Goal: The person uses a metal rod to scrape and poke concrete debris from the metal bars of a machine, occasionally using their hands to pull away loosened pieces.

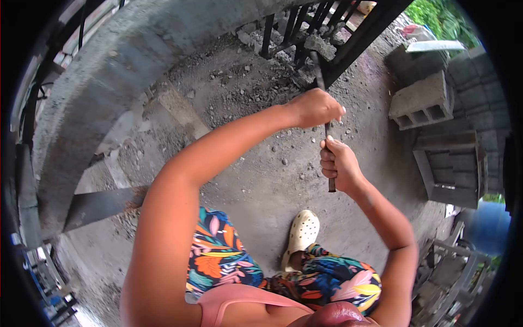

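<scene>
A long, dark metal bar (319,75) slants up from in front of my body. My left hand (317,107) is closed around its middle, with the wrist bent over it. Lower down, near the bar's bottom end, my right hand (340,163) grips it with the thumb along the shaft. The bar's far tip overlaps a broken grey concrete chunk (322,47) at the foot of a dark metal grille (289,24). Loose rubble (234,90) is scattered on the ground around there.
A curved concrete beam (103,71) runs along the left. Hollow blocks (422,101) stand at the right, above a wooden frame (449,166). A blue drum (490,228) is at the far right. My foot in a cream clog (303,231) rests on the ground below the bar.
</scene>
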Demonstrator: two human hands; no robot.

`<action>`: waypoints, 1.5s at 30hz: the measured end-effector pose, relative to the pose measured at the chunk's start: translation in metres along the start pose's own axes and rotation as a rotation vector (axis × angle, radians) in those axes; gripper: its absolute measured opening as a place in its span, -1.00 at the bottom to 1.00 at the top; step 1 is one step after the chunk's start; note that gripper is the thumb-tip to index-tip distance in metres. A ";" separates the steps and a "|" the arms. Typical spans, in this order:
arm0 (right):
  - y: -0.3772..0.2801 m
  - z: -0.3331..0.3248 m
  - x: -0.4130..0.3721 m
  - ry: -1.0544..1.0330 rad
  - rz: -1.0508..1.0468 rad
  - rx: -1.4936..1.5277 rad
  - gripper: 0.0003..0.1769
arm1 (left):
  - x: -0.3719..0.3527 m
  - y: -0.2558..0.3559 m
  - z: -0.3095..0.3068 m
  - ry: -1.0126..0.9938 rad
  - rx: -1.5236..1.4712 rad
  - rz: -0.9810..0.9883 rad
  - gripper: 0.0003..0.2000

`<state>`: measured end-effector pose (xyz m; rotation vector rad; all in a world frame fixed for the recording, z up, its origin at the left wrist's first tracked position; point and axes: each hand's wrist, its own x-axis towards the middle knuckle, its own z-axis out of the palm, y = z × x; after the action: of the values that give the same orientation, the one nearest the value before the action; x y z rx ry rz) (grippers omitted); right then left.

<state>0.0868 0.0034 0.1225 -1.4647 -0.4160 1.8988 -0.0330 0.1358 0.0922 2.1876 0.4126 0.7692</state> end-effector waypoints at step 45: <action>0.067 0.093 0.094 0.404 -1.064 0.252 -0.52 | -0.098 -0.022 0.026 0.186 -1.035 -1.157 -0.21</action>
<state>-0.0334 0.0355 0.0421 -1.0666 -0.5768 0.7596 -0.0922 0.0859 0.0232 0.6840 0.9675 0.3447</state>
